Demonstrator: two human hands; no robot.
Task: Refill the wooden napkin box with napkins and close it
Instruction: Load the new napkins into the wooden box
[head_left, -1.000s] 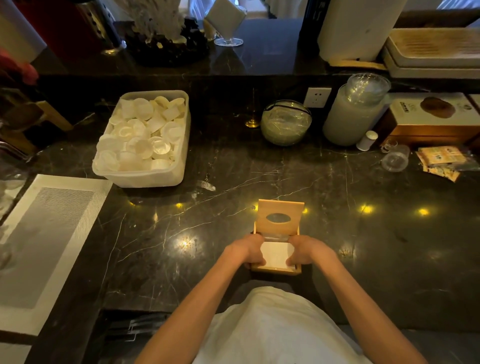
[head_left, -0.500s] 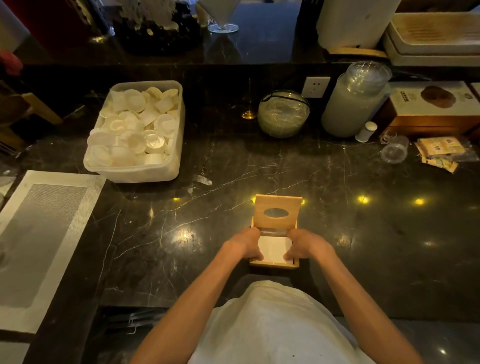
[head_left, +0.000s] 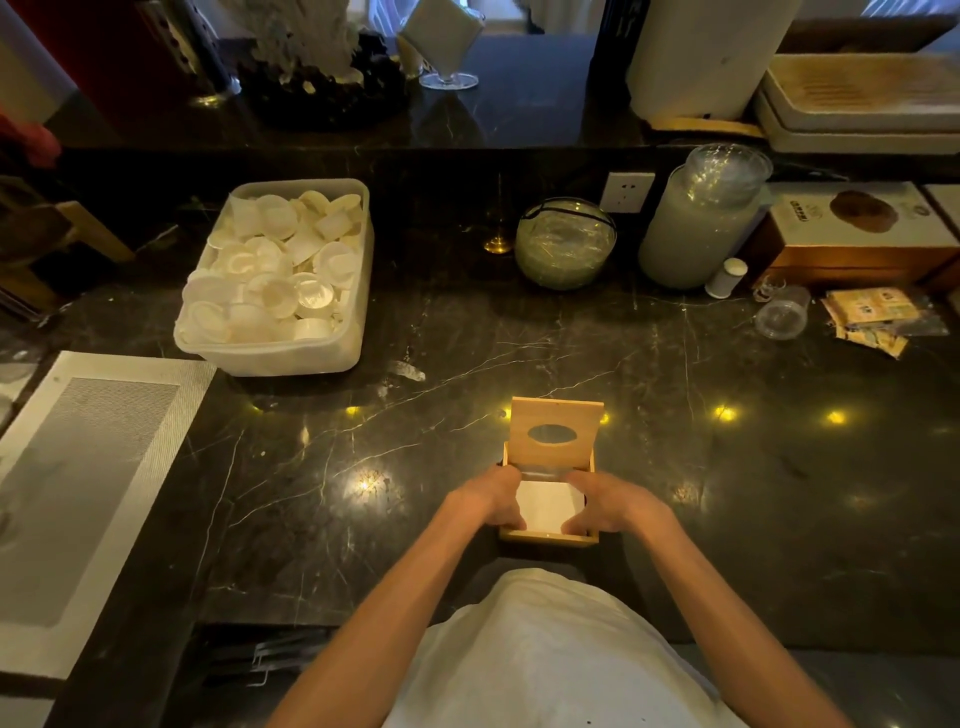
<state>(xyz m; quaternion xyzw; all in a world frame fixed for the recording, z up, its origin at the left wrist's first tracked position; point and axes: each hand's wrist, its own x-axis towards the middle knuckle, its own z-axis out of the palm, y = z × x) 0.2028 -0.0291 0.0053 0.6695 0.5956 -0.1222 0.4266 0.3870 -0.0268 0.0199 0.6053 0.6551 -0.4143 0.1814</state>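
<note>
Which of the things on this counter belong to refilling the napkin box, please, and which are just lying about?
Part of the job:
wooden napkin box
its raised lid
white napkins inside
left hand
right hand

Lying about:
plastic tub of small white cups
round glass bowl
tall glass jar
sachets
mat

Fingertips of left hand (head_left: 491, 501) and right hand (head_left: 605, 506) hidden inside box (head_left: 548, 538), covering napkin (head_left: 548, 506) edges. Mat (head_left: 78, 493) cut off by left edge. Carton (head_left: 852, 228) print too small to read.
</note>
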